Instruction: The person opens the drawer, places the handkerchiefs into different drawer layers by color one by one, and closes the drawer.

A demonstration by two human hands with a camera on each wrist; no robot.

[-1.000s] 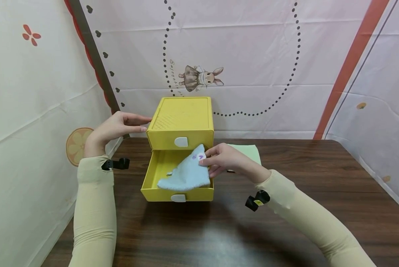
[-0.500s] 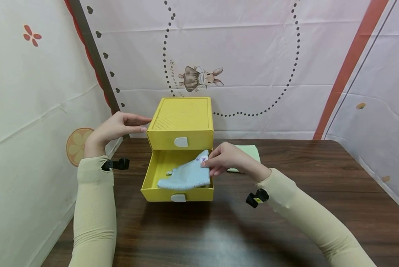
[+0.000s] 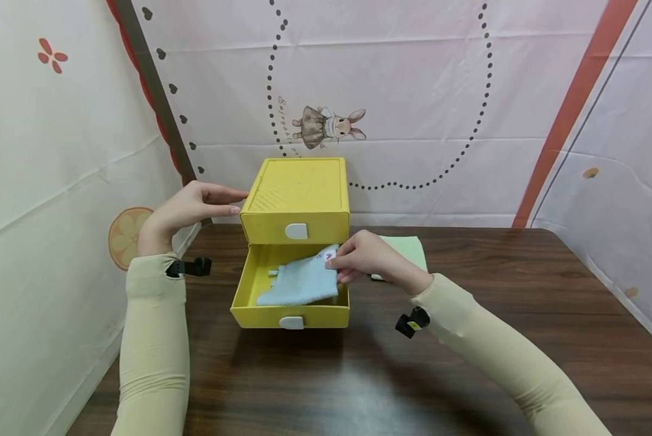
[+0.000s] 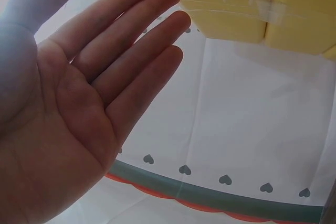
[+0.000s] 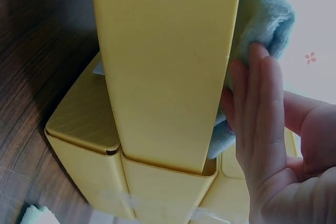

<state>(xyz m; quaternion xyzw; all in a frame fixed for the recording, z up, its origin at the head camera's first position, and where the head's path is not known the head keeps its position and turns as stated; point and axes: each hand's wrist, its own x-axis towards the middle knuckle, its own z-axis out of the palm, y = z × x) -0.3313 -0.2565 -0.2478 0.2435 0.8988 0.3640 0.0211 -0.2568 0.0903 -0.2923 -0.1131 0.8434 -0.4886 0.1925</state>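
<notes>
A yellow drawer unit (image 3: 304, 188) stands on the table, its drawer below the top one (image 3: 249, 290) pulled out. Inside that drawer lies a light blue cloth (image 3: 298, 281) with a small hanging loop and a purple-and-white mark. My right hand (image 3: 366, 257) pinches the cloth's right corner between thumb and fingers, over the drawer's right wall. The right wrist view has the cloth (image 5: 270, 17) bulging above the drawer's side. My left hand (image 3: 181, 206) touches the unit's left side with straight fingers; the left wrist view shows its palm (image 4: 68, 98) bare.
A folded light green cloth (image 3: 404, 251) lies on the dark wooden table (image 3: 494, 303), right of the unit and partly behind my right hand. Printed fabric (image 3: 418, 109) hangs behind the table and along its sides. The top drawer has a white handle (image 3: 296, 231).
My right hand has brought the blue cloth's raised corner down, so the cloth lies flatter and deeper in the drawer. The left hand has stayed at the unit's side.
</notes>
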